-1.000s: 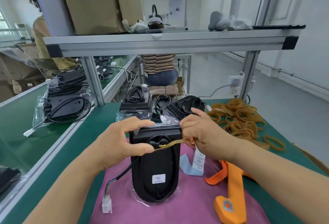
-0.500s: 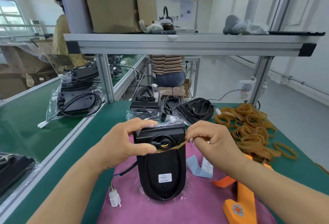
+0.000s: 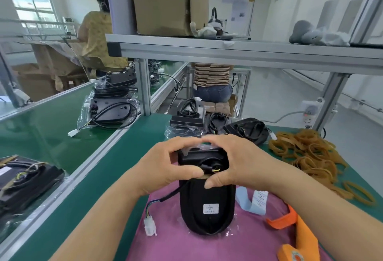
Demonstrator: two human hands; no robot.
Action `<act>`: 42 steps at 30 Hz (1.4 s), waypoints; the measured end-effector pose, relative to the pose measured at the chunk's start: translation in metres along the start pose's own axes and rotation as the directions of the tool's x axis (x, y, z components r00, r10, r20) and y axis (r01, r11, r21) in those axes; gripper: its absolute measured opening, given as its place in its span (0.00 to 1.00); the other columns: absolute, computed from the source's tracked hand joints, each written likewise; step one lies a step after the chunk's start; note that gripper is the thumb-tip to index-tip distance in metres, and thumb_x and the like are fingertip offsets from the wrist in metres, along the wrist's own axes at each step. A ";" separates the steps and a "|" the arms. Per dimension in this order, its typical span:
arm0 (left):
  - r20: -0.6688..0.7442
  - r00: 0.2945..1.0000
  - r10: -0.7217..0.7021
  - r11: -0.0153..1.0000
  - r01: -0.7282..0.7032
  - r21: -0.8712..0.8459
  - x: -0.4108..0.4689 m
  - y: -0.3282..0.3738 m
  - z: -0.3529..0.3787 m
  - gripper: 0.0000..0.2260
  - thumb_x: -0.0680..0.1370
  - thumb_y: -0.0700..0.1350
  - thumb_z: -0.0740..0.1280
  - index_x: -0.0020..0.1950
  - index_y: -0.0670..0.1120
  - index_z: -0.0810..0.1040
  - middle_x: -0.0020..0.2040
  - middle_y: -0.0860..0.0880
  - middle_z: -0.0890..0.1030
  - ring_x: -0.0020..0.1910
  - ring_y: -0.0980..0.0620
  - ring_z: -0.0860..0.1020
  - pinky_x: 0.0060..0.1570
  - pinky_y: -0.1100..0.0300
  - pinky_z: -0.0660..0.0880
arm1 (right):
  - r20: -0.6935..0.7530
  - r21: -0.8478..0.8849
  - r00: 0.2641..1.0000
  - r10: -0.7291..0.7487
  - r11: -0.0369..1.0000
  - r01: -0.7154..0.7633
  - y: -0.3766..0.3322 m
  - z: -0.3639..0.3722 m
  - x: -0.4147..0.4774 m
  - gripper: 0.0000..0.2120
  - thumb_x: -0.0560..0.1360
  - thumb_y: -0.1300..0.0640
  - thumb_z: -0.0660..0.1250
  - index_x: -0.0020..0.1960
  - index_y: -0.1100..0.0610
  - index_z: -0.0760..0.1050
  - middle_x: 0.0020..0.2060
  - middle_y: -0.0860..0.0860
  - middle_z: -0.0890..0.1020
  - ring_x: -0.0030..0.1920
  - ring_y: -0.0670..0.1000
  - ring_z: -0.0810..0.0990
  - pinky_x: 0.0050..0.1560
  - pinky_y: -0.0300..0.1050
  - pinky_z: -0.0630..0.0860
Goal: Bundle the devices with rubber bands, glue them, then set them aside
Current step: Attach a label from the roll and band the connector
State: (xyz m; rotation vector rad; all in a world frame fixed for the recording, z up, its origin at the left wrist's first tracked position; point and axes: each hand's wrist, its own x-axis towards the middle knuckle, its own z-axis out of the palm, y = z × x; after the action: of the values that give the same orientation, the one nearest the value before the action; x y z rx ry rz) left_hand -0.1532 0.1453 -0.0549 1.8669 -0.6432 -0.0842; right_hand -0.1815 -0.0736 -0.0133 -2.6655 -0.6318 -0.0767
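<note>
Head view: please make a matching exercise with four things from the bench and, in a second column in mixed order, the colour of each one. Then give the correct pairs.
Things
1. cloth
2. rubber bands
3. connector
4. device

Colours
A. white
B. black
C. pink
D. tan

Pairs: 1-C, 2-D, 3-A, 4-B
</note>
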 end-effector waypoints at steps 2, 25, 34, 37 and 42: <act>-0.057 0.994 -0.089 0.932 0.063 -0.358 -0.003 -0.008 -0.002 0.25 0.68 0.54 0.74 0.65 0.53 0.79 0.60 0.47 0.83 0.61 0.46 0.81 0.61 0.54 0.77 | -0.018 0.034 1.000 0.007 0.999 -0.007 0.005 0.001 -0.002 0.36 0.61 0.40 0.80 0.65 0.45 0.72 0.55 0.39 0.76 0.57 0.41 0.73 0.58 0.39 0.70; -0.219 0.914 0.341 0.926 -0.287 0.245 -0.015 0.009 0.018 0.11 0.76 0.38 0.71 0.54 0.51 0.83 0.48 0.56 0.80 0.46 0.55 0.78 0.49 0.69 0.72 | 0.201 0.733 0.979 0.031 0.658 -0.172 0.068 0.004 -0.004 0.30 0.62 0.57 0.80 0.63 0.54 0.78 0.59 0.54 0.82 0.61 0.55 0.80 0.61 0.50 0.78; -0.021 0.935 0.354 0.817 -0.298 0.494 -0.003 0.021 0.015 0.03 0.76 0.40 0.72 0.45 0.46 0.80 0.45 0.55 0.73 0.42 0.57 0.72 0.46 0.59 0.72 | 0.199 0.636 0.979 0.049 0.753 -0.167 0.061 0.005 0.000 0.30 0.61 0.56 0.81 0.62 0.49 0.79 0.56 0.49 0.83 0.59 0.51 0.81 0.62 0.48 0.77; 0.048 0.954 0.296 0.789 -0.273 0.551 0.000 0.024 0.006 0.06 0.77 0.41 0.71 0.42 0.49 0.76 0.44 0.56 0.71 0.40 0.57 0.71 0.44 0.61 0.71 | 0.185 0.595 0.981 0.052 0.789 -0.154 0.060 0.006 0.003 0.28 0.60 0.54 0.82 0.59 0.44 0.79 0.55 0.43 0.83 0.57 0.44 0.81 0.58 0.39 0.77; 0.153 0.974 0.166 0.785 -0.225 0.578 -0.008 0.021 -0.006 0.12 0.78 0.40 0.68 0.40 0.53 0.70 0.42 0.57 0.70 0.40 0.57 0.71 0.42 0.70 0.66 | 0.162 0.598 0.986 0.033 0.792 -0.124 0.057 0.011 0.008 0.28 0.60 0.53 0.82 0.58 0.42 0.79 0.55 0.41 0.83 0.56 0.42 0.81 0.53 0.35 0.77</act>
State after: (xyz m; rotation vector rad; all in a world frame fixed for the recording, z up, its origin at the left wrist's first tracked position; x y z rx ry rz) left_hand -0.1665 0.1492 -0.0358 2.3936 -1.0136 0.1921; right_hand -0.1498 -0.1126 -0.0429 -2.0692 -0.4800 0.3001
